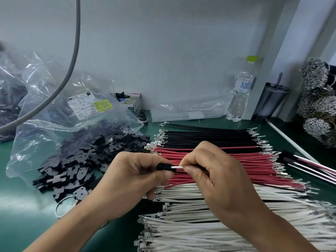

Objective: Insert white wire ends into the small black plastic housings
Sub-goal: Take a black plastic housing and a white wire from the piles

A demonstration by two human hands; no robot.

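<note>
Head view: a housing (pixel 164 167) is pinched in the left hand (pixel 131 180), a white wire (pixel 176 167) in the right hand (pixel 214 177). The wire lies level, left to right, its end meeting the housing's right face.

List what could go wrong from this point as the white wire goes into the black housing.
1. The right hand pinches the white wire close to the black housing held in the left hand; a push slightly off-axis could bend the wire rather than seat it.
2. Both hands hover over the red wires and the white wire stack; a dragging wrist might scatter them.
3. How far the wire is in is hidden, so it may be left half-seated.
</note>
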